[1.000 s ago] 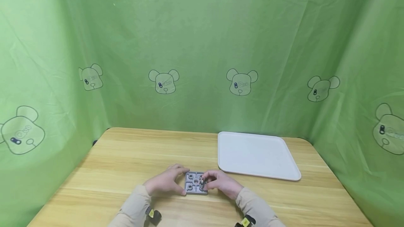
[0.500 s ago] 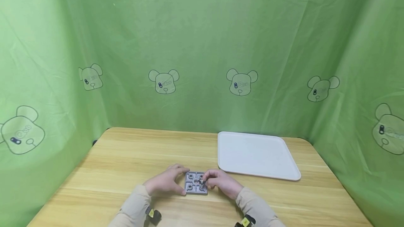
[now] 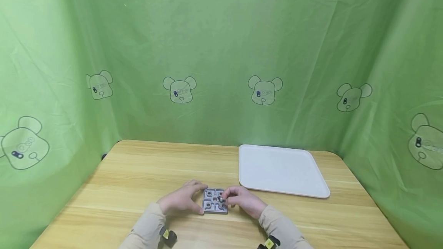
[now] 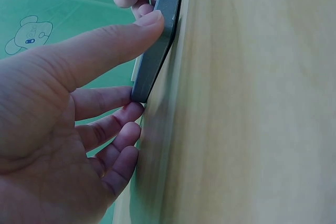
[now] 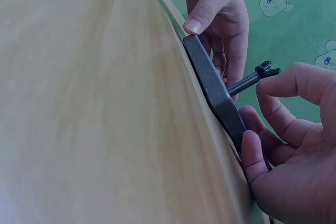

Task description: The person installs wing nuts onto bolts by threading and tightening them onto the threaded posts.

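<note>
A grey square plate (image 3: 215,211) with recesses and round holes lies on the table. The left hand (image 3: 183,199) holds its left side, thumb at the near corner and fingers at the far one; in the left wrist view the thumb of that hand (image 4: 58,108) presses the plate edge (image 4: 152,72). From the plate rises a threaded bolt (image 5: 243,84) with a black wing nut (image 5: 266,70) near its top. Curled fingers of the right hand (image 3: 245,201) are at the nut, its bent index finger touching it in the right wrist view, the other fingers low beside the plate (image 5: 212,85).
A white rectangular tray (image 3: 283,170) lies behind and to the right of the plate, near the table's back edge. Wooden tabletop (image 3: 155,164) surrounds the plate. Green curtains (image 3: 221,49) with bear outlines hang behind the table and at both sides.
The right fingers have drawn back slightly to the right from the bolt, and the wing nut has turned a little. The left hand and the plate have stayed in place.
</note>
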